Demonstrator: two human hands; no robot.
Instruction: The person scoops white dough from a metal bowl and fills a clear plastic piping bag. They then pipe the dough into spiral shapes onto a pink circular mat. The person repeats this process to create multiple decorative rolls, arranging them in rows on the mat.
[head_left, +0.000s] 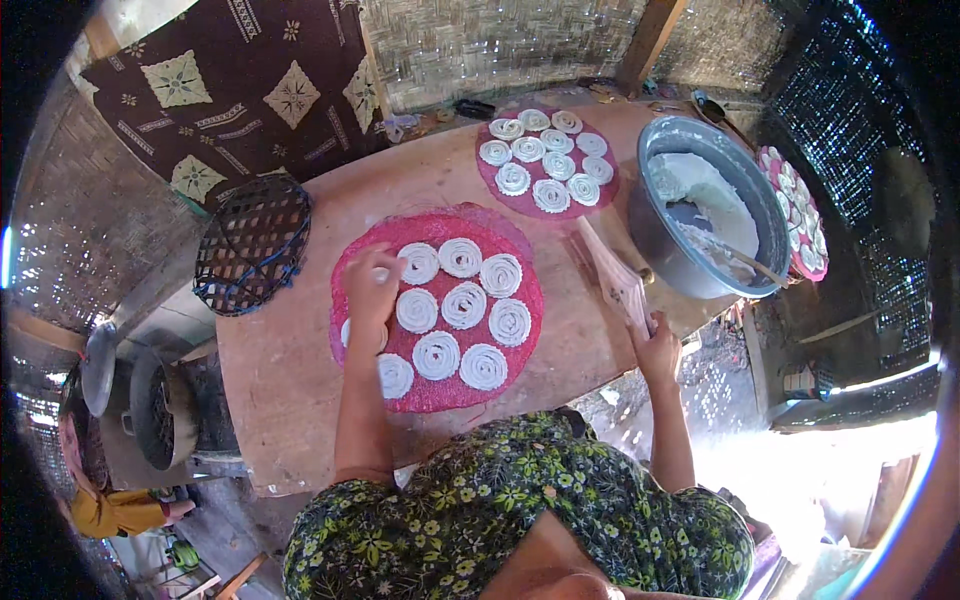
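My left hand (368, 285) is over the left side of a round pink-red woven mat (520, 350). Its fingers are curled together, with a small white bit at them that I cannot make out. White dough spirals (463, 305) lie in rows on the mat, and my left forearm partly covers those at the left edge. Off the mat to the right, my right hand (659, 350) is closed around the lower end of a limp, pale piping bag (612, 275). The bag's narrow end points up and left, above the table.
A second pink mat (552, 203) with white spirals lies farther back. Right of it stands a grey tub (650, 235) of white batter, a wooden stick (750, 262) in it. Another loaded mat (815, 265) is beyond the tub. A dark woven basket (250, 240) sits at the table's left edge.
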